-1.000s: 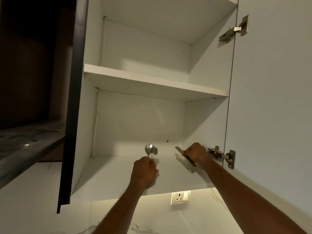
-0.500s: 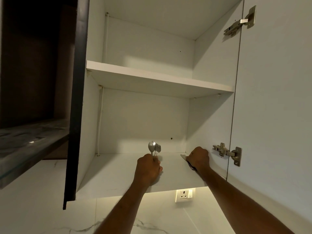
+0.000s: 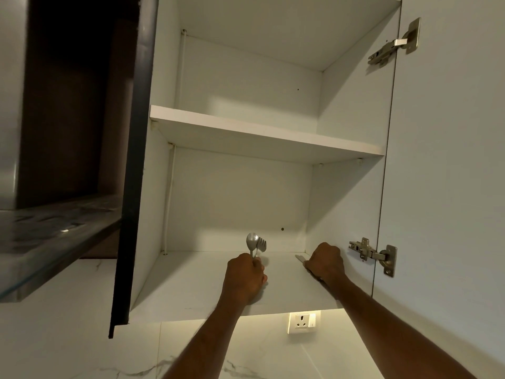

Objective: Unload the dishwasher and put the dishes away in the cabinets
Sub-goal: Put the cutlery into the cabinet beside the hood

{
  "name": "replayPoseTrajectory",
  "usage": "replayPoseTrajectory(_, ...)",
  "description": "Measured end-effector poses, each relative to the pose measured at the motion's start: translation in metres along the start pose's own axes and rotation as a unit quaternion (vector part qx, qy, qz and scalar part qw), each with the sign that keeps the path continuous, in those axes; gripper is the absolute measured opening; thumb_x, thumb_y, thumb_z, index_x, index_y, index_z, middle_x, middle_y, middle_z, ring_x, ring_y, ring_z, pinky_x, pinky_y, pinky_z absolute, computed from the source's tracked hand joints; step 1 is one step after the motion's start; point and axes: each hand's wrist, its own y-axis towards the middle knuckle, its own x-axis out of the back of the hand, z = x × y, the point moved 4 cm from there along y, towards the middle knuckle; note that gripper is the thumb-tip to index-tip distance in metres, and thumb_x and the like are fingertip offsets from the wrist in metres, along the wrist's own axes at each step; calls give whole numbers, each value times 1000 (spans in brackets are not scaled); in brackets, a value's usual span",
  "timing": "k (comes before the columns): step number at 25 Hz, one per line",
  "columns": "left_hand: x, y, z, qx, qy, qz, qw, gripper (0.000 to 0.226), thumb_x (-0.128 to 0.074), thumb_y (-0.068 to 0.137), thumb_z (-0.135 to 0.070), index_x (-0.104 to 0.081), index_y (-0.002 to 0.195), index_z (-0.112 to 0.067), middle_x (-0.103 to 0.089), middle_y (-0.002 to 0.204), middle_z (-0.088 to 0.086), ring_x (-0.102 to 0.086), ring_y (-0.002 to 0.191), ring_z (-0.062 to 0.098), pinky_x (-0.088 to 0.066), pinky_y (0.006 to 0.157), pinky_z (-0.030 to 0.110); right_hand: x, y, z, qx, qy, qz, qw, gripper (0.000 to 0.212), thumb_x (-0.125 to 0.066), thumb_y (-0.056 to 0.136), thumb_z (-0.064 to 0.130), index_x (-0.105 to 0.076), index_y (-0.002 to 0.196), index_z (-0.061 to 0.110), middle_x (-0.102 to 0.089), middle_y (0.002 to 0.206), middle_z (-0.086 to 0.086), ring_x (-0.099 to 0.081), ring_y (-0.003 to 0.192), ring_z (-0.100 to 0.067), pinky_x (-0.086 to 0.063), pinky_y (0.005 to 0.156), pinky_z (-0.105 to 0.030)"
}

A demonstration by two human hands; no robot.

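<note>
I look up into an open white wall cabinet. My left hand (image 3: 244, 279) grips a steel spoon (image 3: 251, 240) and fork (image 3: 262, 244) upright, their heads sticking out above my fist, over the bottom shelf (image 3: 196, 285). At the shelf's right side my right hand (image 3: 325, 261) holds a knife (image 3: 300, 258) low against the board; only the blade tip shows past my fingers. The upper shelf (image 3: 259, 132) holds nothing that I can see.
The open cabinet door (image 3: 448, 160) stands at the right with two metal hinges (image 3: 371, 253). A dark door edge (image 3: 131, 214) hangs at the left beside a dark range hood (image 3: 49, 231). A wall socket (image 3: 302, 321) sits under the cabinet on marbled tiles.
My right hand has lowered the knife from a raised slant down onto the bottom shelf. The left hand still holds the spoon and fork upright.
</note>
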Motion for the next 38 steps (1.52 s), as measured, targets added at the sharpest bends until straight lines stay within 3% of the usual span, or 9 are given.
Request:
replayPoseTrajectory(10,2,-8,-6,2,11,-8,1000,37,-42,108,-23,-70,98,-1,-73,88,3,-66,66,7,-41,52,8,1,-12,2,1,-18,-16,1000,37,-81,87,38,-67,109,12,-68,110,-10,-70,96,-25,-58,78,-33)
replayPoseTrajectory(13,6,-13,-10,58,-112,-2,992,30,-43,103,-8,-69,96,6,-66,75,4,-59,44,-2,-40,44,8,16,-22,21,105,-42,-87,990,27,-75,95,40,-72,101,15,-71,101,-3,-69,92,-19,-50,74,-28)
replayPoseTrajectory(15,10,-17,-11,96,-188,5,977,29,-42,100,-4,-68,94,6,-65,71,10,-54,39,3,-42,42,14,25,-37,50,178,85,-102,975,30,-72,96,42,-78,85,15,-74,81,0,-67,73,-14,-48,70,-27)
replayPoseTrajectory(19,19,-17,-7,117,-243,7,963,20,-61,89,-13,-77,80,-5,-69,67,12,-62,58,21,-53,55,24,15,-77,107,120,348,111,923,48,-73,92,51,-80,73,8,-75,66,-3,-68,58,-14,-54,62,-27)
replayPoseTrajectory(23,25,-16,1,108,-181,-21,977,33,-70,88,-29,-74,56,-20,-72,61,3,-69,67,20,-52,70,31,-12,-102,118,8,536,250,807,24,-77,88,23,-77,81,1,-63,68,-14,-58,58,-21,-52,66,-34)
replayPoseTrajectory(27,24,-19,-2,101,-175,-11,979,30,-65,93,-22,-78,66,-17,-74,64,2,-70,65,16,-50,69,27,-9,-100,114,-45,576,224,785,11,-78,86,10,-81,90,0,-74,79,-17,-63,63,-22,-59,69,-33)
replayPoseTrajectory(32,30,-20,-2,111,-153,-61,980,22,-63,94,-25,-81,84,-19,-78,77,2,-75,81,17,-59,71,27,4,-98,115,-38,476,77,875,17,-77,91,15,-77,75,10,-78,79,-12,-78,73,-26,-66,69,-38)
replayPoseTrajectory(36,29,-17,3,146,-287,-87,943,24,-54,101,-4,-75,92,-1,-77,78,12,-74,65,18,-58,57,18,20,-84,98,-117,606,1,787,9,-62,103,8,-67,98,4,-78,84,-14,-77,68,-27,-62,54,-31)
replayPoseTrajectory(38,28,-16,2,152,-298,-97,937,24,-52,102,-2,-74,94,2,-74,77,13,-68,59,16,-58,56,17,31,-71,92,-87,559,-32,824,7,-69,98,8,-69,92,5,-77,79,-12,-76,60,-25,-57,48,-25)
